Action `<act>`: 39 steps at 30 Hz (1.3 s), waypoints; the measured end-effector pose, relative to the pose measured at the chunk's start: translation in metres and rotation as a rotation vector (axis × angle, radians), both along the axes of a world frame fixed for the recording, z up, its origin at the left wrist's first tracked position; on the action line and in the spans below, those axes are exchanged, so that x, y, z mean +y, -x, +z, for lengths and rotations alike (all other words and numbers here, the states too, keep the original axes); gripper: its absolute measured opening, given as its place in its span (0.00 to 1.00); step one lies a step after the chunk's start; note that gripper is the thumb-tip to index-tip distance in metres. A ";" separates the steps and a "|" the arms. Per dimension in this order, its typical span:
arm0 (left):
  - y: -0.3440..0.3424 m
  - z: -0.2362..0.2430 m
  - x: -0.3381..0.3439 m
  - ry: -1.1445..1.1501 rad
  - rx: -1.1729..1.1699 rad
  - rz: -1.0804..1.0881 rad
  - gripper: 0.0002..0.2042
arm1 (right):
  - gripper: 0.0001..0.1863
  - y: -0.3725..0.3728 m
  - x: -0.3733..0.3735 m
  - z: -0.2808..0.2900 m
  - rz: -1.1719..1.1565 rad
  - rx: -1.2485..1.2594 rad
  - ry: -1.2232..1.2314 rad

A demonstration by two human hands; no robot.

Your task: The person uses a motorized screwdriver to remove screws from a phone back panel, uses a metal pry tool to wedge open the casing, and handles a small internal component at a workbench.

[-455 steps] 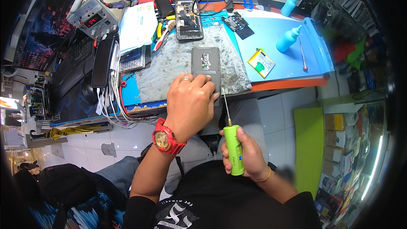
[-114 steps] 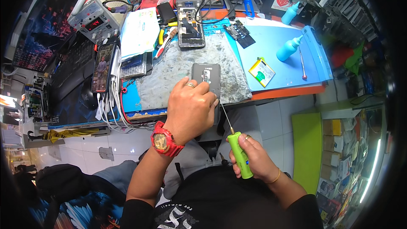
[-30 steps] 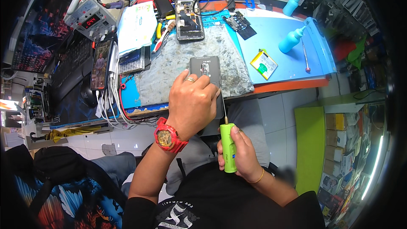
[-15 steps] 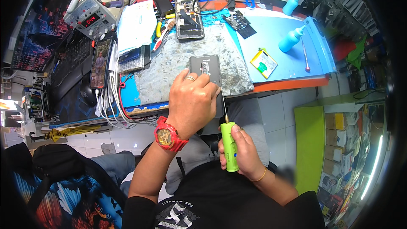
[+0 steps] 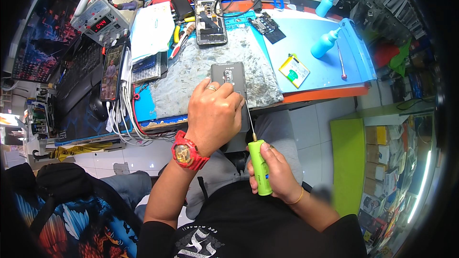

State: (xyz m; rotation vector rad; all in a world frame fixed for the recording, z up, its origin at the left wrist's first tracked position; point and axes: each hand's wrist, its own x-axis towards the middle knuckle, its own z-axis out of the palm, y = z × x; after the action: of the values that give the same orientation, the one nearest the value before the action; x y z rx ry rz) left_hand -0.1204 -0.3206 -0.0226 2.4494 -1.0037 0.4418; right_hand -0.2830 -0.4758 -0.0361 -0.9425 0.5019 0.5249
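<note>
A dark smartphone (image 5: 235,72), back side up with its camera block showing, lies at the near edge of the worn grey mat. My left hand (image 5: 215,110), with a ring and a red watch (image 5: 189,153) on its wrist, is closed over the phone's left and lower part. In my right hand (image 5: 277,172) is a tool with a thick lime-green handle (image 5: 259,167) and a thin metal shaft (image 5: 250,119). That shaft points up along the phone's right edge, its tip close to my left fingertips. Whether the tip touches the phone, I cannot tell.
Beyond the phone lies an opened phone (image 5: 210,24) with its insides bare. Right of the grey mat (image 5: 177,86), a blue sheet holds a battery (image 5: 294,71), a blue bottle (image 5: 325,43) and a thin screwdriver (image 5: 342,62). A propped phone (image 5: 114,71) and white cables stand left.
The whole view has shifted slightly, so the bench sits a little further left in the picture. Both hands keep their hold, and the shaft stays along the phone's edge.
</note>
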 end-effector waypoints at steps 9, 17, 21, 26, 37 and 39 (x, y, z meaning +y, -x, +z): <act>0.000 0.000 0.001 -0.006 -0.001 0.004 0.03 | 0.24 -0.002 0.012 0.001 -0.070 0.004 -0.077; -0.001 0.000 0.001 -0.008 -0.009 -0.002 0.02 | 0.23 -0.003 0.014 -0.005 -0.098 -0.012 -0.046; -0.001 0.001 0.001 -0.013 -0.006 -0.002 0.02 | 0.22 -0.001 0.011 -0.007 -0.111 -0.041 0.009; 0.000 0.005 0.004 -0.028 0.015 -0.016 0.02 | 0.21 0.003 0.002 -0.003 -0.031 -0.035 -0.027; 0.000 0.007 0.003 -0.044 0.016 -0.015 0.05 | 0.21 0.008 0.012 -0.008 -0.063 -0.002 -0.051; 0.000 0.006 0.002 -0.042 0.013 -0.010 0.06 | 0.22 0.008 0.012 -0.010 -0.072 -0.011 -0.054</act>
State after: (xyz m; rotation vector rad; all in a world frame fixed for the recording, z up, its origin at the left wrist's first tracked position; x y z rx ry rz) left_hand -0.1207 -0.3185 -0.0163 2.4798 -1.0294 0.4052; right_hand -0.2912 -0.4634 -0.0457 -0.8718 0.5073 0.4659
